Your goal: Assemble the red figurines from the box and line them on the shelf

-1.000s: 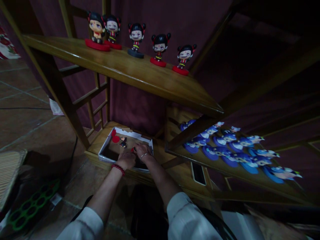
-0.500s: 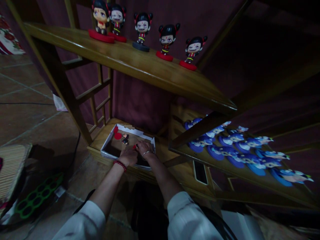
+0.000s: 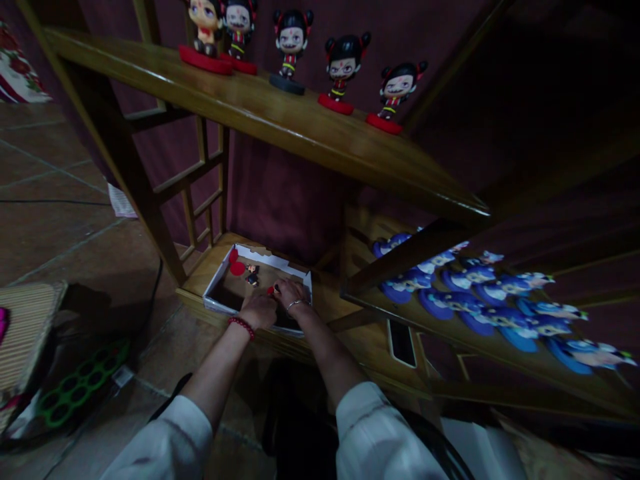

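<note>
Both hands are together inside a shallow white cardboard box [image 3: 270, 256] on the lower wooden shelf. My right hand [image 3: 291, 292], with a silver bracelet on its wrist, is closed around a small black-and-red figurine [image 3: 273, 289], of which only a bit shows. Close against it, my left hand [image 3: 259, 311], wearing a red bead bracelet, has its fingers curled in; what they grip is hidden. Beside the hands in the box lie small black-haired figurine pieces [image 3: 252, 275] and red discs [image 3: 237, 268].
Several black-haired figurines on round bases [image 3: 345, 67] stand along the upper shelf [image 3: 280, 117], above the hands. Blue figurines [image 3: 460, 300] fill the shelf at right. A phone [image 3: 401, 342] lies right of the box. On the floor at left is a green holed frame [image 3: 83, 387].
The view has shifted slightly, so the upper figurines sit higher and further right. Both hands remain at nearly the same spot in the box, with only small finger movement.
</note>
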`<state>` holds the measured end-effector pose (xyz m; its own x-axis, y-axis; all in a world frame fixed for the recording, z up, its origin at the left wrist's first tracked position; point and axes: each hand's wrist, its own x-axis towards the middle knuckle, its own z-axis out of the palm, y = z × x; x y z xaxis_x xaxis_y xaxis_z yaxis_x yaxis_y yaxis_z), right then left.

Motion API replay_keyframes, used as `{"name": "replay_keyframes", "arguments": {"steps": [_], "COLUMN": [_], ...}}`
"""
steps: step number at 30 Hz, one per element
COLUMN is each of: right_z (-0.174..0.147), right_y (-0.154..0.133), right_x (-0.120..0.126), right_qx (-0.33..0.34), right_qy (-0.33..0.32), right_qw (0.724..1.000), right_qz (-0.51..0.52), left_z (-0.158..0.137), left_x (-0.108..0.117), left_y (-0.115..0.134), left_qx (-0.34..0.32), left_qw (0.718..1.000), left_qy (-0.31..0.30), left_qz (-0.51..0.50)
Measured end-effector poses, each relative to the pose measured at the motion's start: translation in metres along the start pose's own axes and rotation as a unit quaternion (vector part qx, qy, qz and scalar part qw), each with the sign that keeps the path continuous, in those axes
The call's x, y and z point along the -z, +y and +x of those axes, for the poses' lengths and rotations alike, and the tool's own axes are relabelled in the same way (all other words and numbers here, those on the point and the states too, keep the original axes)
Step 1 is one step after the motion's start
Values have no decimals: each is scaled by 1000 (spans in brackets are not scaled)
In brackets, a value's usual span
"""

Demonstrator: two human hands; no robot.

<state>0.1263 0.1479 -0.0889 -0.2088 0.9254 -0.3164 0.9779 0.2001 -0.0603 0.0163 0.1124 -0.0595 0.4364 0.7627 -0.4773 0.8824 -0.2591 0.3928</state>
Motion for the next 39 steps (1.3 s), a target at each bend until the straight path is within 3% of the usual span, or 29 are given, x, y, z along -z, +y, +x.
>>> {"name": "replay_keyframes", "arguments": {"steps": [17,26,39], "right_z": [-6,-3,-8], "right_y": [-12,0,-7], "right_x": [3,1,11], "right_qx": [-43,-2,1], "right_qy": [3,9,-6], "right_qw": [999,999,1000], "right_qz": [-6,35,-9], "left_z": [-4,-6,-4], "left_x": [3,6,4], "left_y": [2,1,1], "left_qx": [2,4,4], "left_qw": [1000,1000,1000], "left_qy": [-5,-10,-1], "left_qz": [3,-3,-10]}}
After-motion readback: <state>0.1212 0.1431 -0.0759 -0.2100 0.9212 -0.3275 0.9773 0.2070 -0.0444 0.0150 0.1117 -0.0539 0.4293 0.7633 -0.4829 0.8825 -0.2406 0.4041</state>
